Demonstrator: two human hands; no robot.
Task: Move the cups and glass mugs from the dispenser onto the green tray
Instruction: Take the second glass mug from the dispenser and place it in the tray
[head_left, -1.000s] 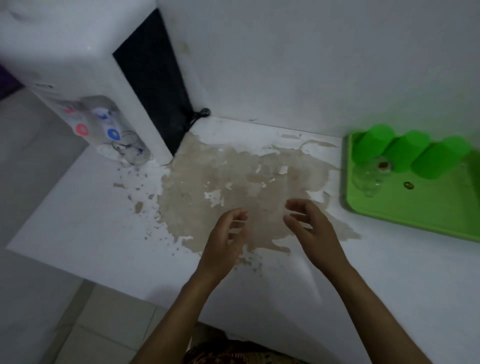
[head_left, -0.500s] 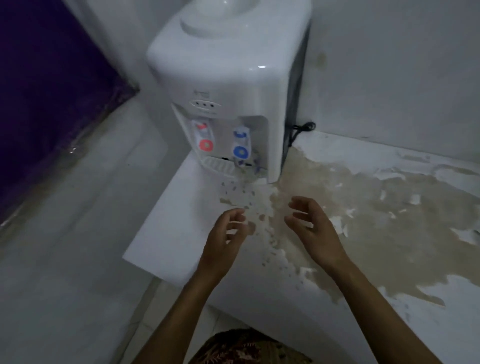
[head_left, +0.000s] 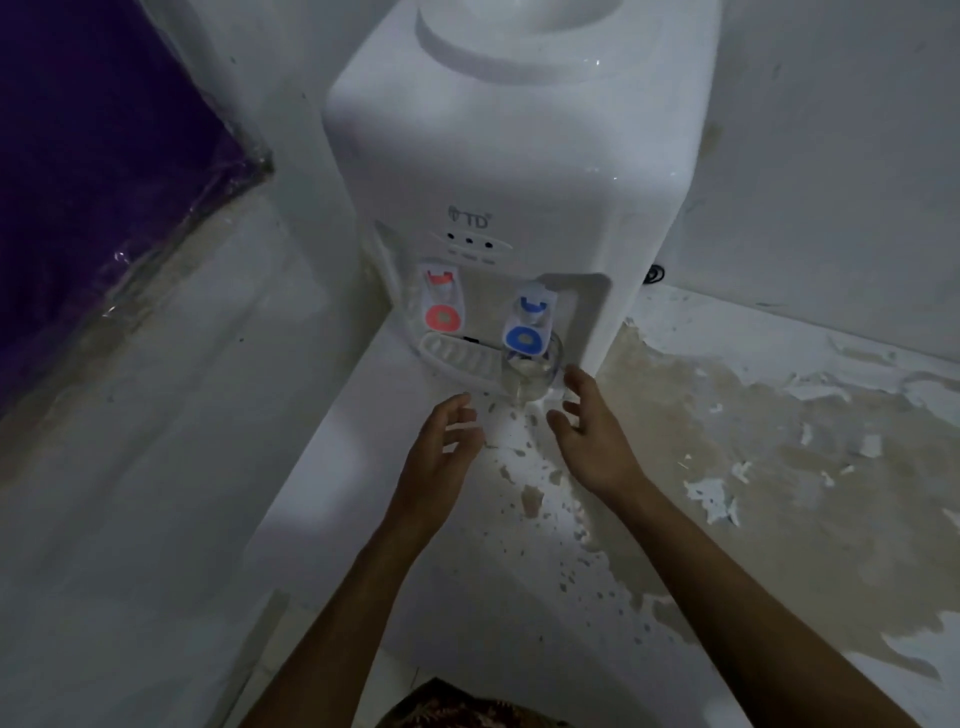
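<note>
Glass mug (head_left: 531, 370) stands upright on the drip tray (head_left: 457, 358) under the blue tap (head_left: 525, 338) of the dispenser (head_left: 498, 171). Right hand (head_left: 592, 441) is nearer, mug at its 11 o'clock, fingertips just beside the glass, spread, empty. Left hand (head_left: 441, 462) loosely curled, empty, mug at 1 o'clock. Green tray out of view.

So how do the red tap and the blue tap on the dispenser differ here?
The red tap sits to the left and higher in view; the blue tap sits to the right, nearer the right hand. A glass mug stands under the blue tap; nothing stands under the red tap. Both are white levers with a coloured ring.
</note>
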